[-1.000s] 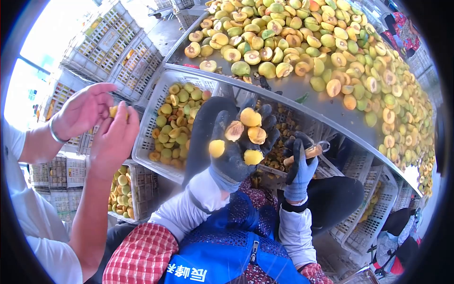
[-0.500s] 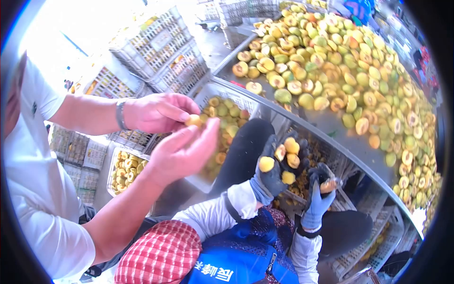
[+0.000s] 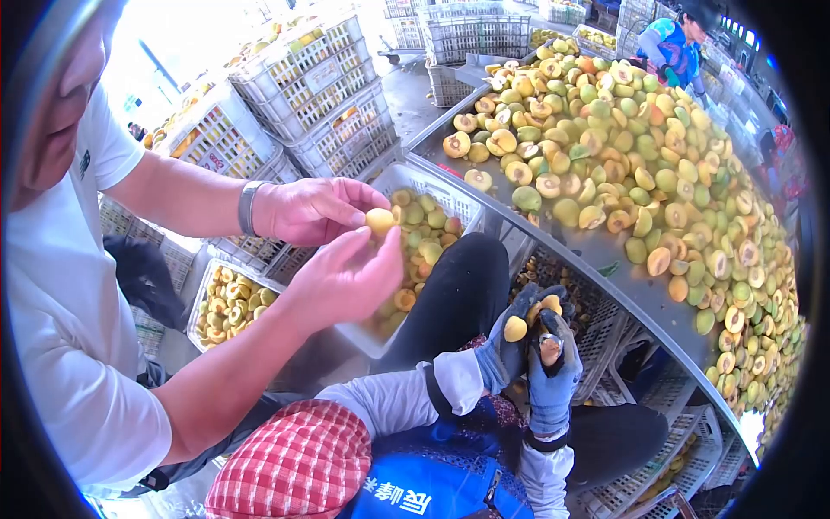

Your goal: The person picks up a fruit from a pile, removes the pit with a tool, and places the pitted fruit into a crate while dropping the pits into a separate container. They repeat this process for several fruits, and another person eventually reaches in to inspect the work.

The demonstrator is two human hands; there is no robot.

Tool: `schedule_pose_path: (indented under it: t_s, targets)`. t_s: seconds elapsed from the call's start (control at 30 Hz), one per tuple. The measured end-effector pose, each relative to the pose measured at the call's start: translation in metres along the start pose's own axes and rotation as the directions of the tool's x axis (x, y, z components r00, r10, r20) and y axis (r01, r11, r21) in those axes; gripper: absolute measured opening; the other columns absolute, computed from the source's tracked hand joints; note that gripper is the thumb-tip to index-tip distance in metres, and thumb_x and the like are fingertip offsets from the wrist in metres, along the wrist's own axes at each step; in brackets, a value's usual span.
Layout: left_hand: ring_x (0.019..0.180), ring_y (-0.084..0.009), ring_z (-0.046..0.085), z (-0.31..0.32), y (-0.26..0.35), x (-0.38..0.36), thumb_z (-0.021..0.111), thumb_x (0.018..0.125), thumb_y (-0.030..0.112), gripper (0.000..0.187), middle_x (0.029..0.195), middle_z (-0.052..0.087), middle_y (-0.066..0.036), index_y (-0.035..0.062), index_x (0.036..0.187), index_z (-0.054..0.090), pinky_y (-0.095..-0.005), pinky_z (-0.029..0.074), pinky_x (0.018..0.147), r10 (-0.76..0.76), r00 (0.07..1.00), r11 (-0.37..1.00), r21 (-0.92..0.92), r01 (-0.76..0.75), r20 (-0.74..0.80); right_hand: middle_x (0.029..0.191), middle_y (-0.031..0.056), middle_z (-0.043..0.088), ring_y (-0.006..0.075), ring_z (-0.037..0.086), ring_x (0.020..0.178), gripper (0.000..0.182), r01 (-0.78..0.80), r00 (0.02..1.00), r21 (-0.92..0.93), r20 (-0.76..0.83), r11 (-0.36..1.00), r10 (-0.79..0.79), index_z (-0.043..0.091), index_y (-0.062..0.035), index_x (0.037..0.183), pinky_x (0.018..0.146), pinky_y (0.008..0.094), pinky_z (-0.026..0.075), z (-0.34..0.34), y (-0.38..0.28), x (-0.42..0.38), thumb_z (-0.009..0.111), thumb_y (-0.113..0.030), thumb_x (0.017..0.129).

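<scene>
My left hand [image 3: 510, 339], in a grey-blue glove with dark fingers, is curled around several small yellow peach halves [image 3: 515, 329]. Pressed close against it is my gloved right hand [image 3: 553, 368], closed around a small tool [image 3: 551, 346] with a brown handle and a shiny metal part. The tool's working end is hidden among my fingers and the fruit. Both hands are above my lap, beside the metal table's edge. To the left, a co-worker's bare hands [image 3: 333, 238] hold one yellow peach half [image 3: 379, 221] between the fingertips.
A large heap of halved peaches [image 3: 640, 156] covers much of the metal table [image 3: 596, 246]. Crates of fruit stand around my legs, including a white crate [image 3: 462, 203] and a smaller one [image 3: 201, 298]. Stacked crates [image 3: 324, 78] rise behind. Another person [image 3: 674, 52] is at the far side.
My right hand has moved left and met my left hand, which has turned and closed more around its fruit. The co-worker's hands have shifted slightly right in view. My view has tilted up somewhat.
</scene>
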State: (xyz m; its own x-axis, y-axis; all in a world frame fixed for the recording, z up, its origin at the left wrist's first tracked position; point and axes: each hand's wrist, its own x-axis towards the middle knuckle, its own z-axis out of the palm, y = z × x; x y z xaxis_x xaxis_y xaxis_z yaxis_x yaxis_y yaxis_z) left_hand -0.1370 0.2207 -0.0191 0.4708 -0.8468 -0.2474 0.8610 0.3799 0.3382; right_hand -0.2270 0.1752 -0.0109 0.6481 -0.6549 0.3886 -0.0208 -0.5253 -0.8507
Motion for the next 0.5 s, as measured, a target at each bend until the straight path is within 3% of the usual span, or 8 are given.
schedule_pose_path:
  t_s: [0.33,0.43,0.5]
  targets:
    - [0.087,-0.016,0.058,-0.014,-0.005,0.007,0.047,0.094,0.043,0.044,0.099,0.06,-0.006,0.008,0.12,0.054,-0.0306,0.048,0.081,-0.047,0.998,0.995,0.094,0.043,0.05,0.108,0.0181,0.06,0.0349,0.058,0.1,0.035,0.003,1.0,-0.051,-0.013,0.999,-0.004,0.058,0.0008,0.112,0.086,0.0392,0.046,0.001,0.01,-0.004,0.063,-0.001,0.077]
    - [0.089,-0.014,0.056,-0.015,-0.007,0.005,0.047,0.095,0.04,0.044,0.098,0.059,-0.004,0.0073,0.123,0.052,-0.0272,0.047,0.082,-0.094,0.994,0.995,0.03,0.093,0.056,0.102,0.0173,0.059,0.0345,0.058,0.094,0.038,0.004,0.999,-0.068,-0.039,0.998,-0.007,0.057,0.0007,0.113,0.081,0.0394,0.046,0.002,0.009,-0.003,0.062,-0.003,0.076]
    - [0.09,-0.0129,0.055,-0.011,-0.008,0.003,0.044,0.096,0.041,0.048,0.1,0.058,-0.005,0.0032,0.125,0.049,-0.0253,0.045,0.083,-0.092,0.995,0.994,0.065,0.09,0.027,0.097,0.015,0.061,0.0287,0.06,0.091,0.028,-0.054,0.996,-0.083,-0.069,0.995,0.048,0.059,0.0024,0.104,0.081,0.0336,0.046,0.002,0.0,0.002,0.06,0.0,0.076]
